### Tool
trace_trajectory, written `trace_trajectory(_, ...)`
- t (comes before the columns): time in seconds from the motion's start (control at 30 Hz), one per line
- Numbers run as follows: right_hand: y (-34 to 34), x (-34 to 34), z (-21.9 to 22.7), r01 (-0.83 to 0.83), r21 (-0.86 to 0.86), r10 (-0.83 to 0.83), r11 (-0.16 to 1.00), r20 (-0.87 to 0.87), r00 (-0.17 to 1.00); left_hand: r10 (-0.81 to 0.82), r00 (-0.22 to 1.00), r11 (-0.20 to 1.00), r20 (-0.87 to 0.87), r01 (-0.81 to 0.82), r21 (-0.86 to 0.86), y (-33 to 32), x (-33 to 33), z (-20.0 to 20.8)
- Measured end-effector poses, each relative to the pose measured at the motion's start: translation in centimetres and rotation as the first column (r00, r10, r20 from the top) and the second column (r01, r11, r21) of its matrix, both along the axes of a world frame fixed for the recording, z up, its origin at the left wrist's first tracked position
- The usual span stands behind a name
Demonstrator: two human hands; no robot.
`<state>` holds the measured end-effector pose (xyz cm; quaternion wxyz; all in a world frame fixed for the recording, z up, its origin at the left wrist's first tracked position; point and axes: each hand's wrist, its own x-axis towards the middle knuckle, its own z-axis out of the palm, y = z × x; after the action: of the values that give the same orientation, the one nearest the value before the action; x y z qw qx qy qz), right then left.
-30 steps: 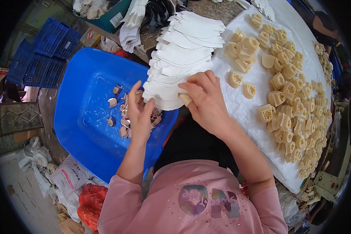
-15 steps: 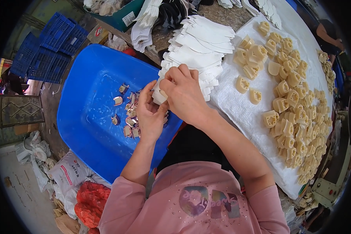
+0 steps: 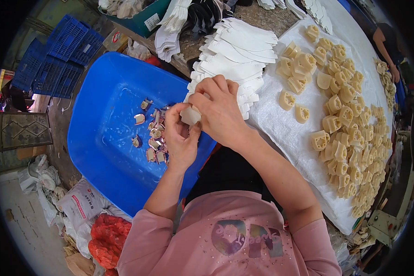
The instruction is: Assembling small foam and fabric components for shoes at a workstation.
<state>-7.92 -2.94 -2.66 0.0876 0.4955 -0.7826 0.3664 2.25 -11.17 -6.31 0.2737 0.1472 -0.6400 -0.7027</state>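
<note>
Near the middle of the frame, the person's two hands meet over a small pale piece (image 3: pixel 191 115). The left hand (image 3: pixel 181 136) grips it between bent fingers and thumb, narrowly spread around its left and lower edges. The right hand (image 3: pixel 220 110) has its fingers bent close together against the piece's upper right edge, the tips partly hidden.

The left forearm crosses the lower right rim of the blue tub (image 3: pixel 94 110); left of the metallic pieces (image 3: pixel 155 139), the tub's bottom leaves open room. Just above the hands, the stack of white sheets (image 3: pixel 239 57) crowds close, its lower end running behind the right hand. Right of centre, a bare strip of white woven cloth (image 3: pixel 272 120) separates the right forearm from the heap of cream pieces (image 3: pixel 347 126), which spreads toward the cloth's right edge.
</note>
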Motion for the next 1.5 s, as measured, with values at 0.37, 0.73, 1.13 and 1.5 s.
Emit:
trace_trajectory(0.37, 2.0, 0.4, -0.6, 0.046, -0.081, -0.05, 0.996, -0.04, 0.998, -0.049, 0.987, 0.987, 0.153, 0.025, 0.16, -1.7, -0.2, 1.6)
trace_trajectory(0.73, 4.5, 0.3, 0.0, -0.005, -0.224, 0.026, 0.975, 0.091, 0.996, 0.165, 0.925, 0.978, 0.342, -0.109, -0.177, -1.7, -0.9, 1.6)
trace_trajectory(1.13, 18.9, -0.6, 4.9, 0.365, -0.619, -0.064, 0.695, 0.452, 0.89, 0.218, 0.963, 0.885, 0.16, -0.264, 0.385, -0.3, -1.7, 0.7)
trace_trajectory(1.5, 18.6, 0.7, 4.5, 0.085, -0.23, 0.022, 0.969, 0.428, 0.903, -0.499, 0.858, 0.638, 0.121, 0.458, -0.619, 9.8, -2.9, 4.0)
